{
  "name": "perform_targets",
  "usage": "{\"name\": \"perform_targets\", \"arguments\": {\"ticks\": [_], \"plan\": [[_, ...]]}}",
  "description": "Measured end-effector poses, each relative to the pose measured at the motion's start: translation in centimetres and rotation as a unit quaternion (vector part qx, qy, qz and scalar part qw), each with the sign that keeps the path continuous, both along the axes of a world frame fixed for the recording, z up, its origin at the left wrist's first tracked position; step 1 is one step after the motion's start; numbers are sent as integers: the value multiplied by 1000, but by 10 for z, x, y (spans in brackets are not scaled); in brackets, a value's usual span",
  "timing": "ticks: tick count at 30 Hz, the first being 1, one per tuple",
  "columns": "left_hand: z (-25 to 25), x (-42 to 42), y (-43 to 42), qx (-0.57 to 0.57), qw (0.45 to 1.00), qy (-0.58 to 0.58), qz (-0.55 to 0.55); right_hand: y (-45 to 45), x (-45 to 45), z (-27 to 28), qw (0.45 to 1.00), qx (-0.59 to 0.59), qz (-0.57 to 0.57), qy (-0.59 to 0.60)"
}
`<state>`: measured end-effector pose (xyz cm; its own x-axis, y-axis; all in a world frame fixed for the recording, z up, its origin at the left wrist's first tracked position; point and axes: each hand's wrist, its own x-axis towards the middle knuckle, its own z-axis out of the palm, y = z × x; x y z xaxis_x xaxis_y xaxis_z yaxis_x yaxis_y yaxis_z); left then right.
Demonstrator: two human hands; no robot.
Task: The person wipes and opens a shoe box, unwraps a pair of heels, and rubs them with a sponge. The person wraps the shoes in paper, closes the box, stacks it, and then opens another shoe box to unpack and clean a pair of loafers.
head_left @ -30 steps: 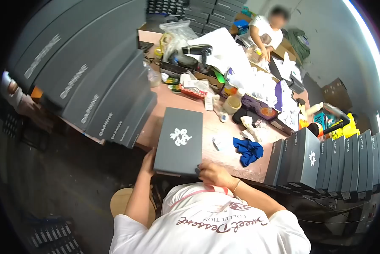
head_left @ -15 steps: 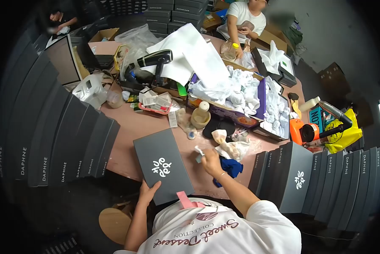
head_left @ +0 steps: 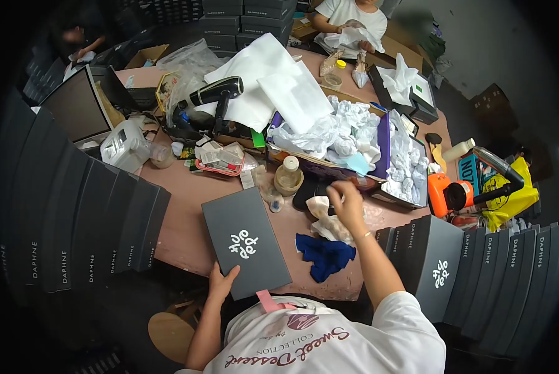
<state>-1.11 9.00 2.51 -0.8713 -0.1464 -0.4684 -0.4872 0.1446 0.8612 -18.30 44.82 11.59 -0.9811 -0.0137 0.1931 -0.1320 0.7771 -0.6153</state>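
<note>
My left hand (head_left: 222,282) grips the near left edge of a dark grey shoe box (head_left: 245,237), thumb on top of the lid. The closed box lies tilted on the pink table, white lettering facing up. My right hand (head_left: 348,204) is raised over the table, fingers slightly blurred and apart, with nothing visible in them. Just beyond it, a light blue piece of tissue (head_left: 357,164) shows against a purple-edged carton (head_left: 384,146) of crumpled white paper (head_left: 348,128). Below the hand are a dark blue cloth (head_left: 326,255) and a stained beige cloth (head_left: 329,223).
Stacked grey shoe boxes flank me on the left (head_left: 108,230) and right (head_left: 510,268). A lidded bottle (head_left: 288,176), a red-rimmed tray (head_left: 220,165) and a hair dryer (head_left: 218,93) lie ahead. An orange tool (head_left: 449,193) stands right; a co-worker (head_left: 354,25) handles white paper at the back.
My right hand has moved forward and right, away from the blue cloth, and the light tissue has left its fingers. My left hand still holds the shoe box.
</note>
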Motion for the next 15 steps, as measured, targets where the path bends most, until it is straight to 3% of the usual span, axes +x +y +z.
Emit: {"name": "perform_targets", "arguments": {"ticks": [1, 3, 5, 6, 8, 9, 11, 15], "plan": [[0, 2, 1, 22, 1000, -8, 18, -19, 32, -5, 988, -100, 8, -116], [-1, 4, 0, 52, 998, -11, 20, -60, 96, -67, 955, -126, 107, -247], [-1, -2, -6, 107, 993, -12, 49, -108, 137, -83, 950, -74, 90, -291], [1, -3, -13, 131, 989, -14, 66, -114, 142, -93, 912, -169, 30, -372], [16, -11, -34, 316, 942, -35, 108, -115, 150, -70, 859, -238, 47, -451], [16, -9, -46, 303, 946, -41, 113, -119, 165, -70, 852, -249, 52, -458], [12, -18, -50, 373, 918, -64, 121, -120, 173, -66, 725, -462, -49, -509], [42, -35, -55, 342, 932, -87, 80, -134, 171, -30, 696, -503, -83, -505]]}}
